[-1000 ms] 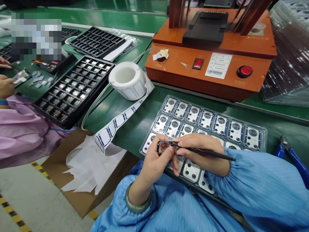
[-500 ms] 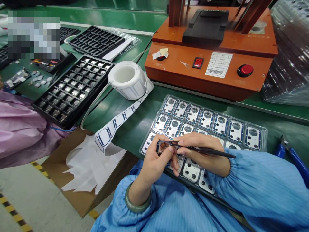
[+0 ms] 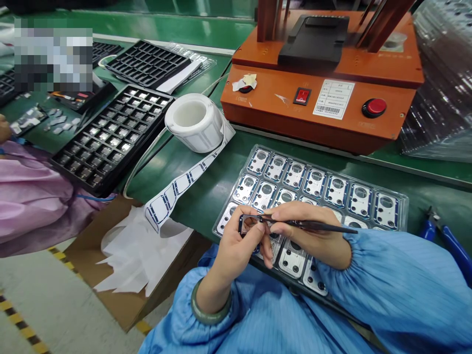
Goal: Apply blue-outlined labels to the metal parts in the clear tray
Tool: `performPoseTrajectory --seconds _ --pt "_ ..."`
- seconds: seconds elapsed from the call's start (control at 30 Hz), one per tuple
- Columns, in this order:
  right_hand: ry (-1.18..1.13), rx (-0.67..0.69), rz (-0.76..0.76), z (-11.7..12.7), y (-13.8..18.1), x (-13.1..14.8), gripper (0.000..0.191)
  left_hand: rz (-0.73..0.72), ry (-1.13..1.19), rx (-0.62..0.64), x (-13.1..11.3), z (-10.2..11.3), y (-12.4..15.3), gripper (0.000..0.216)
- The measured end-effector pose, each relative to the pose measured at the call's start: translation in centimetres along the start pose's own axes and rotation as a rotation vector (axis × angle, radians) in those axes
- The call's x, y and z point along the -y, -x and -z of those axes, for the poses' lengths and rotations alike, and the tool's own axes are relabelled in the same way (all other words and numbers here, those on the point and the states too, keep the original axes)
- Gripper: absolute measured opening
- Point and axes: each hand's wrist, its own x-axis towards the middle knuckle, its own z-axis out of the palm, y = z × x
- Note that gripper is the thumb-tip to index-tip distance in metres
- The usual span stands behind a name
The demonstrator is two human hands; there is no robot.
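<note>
Left hand [image 3: 238, 243] pinches a small dark frame [image 3: 241, 222]; right hand [image 3: 311, 228] grips black tweezers [image 3: 324, 226], tips at the frame | my feed puts the frame above the tray [image 3: 404, 214]'s near-left corner | blue pliers [image 3: 455, 250] on the surface [image 3: 206, 189] beside the tray's right edge | orange machine [image 3: 309, 125] beyond its far edge

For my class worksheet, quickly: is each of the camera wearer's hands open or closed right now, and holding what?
Left hand: closed, holding a small dark-edged frame.
Right hand: closed, holding black tweezers, tips at the frame's edge.
</note>
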Motion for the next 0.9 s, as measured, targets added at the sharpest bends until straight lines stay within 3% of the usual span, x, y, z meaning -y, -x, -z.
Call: performPoseTrajectory --seconds 0.7,0.9 --pt "-0.202 -0.082 -0.206 -0.19 -0.24 -0.09 0.008 0.015 0.019 0.007 0.12 0.28 -0.03 0.011" --pt "-0.142 -0.049 -0.135 -0.04 -0.1 -0.12 0.015 0.007 0.015 0.027 0.19 0.25 -0.14 0.011"
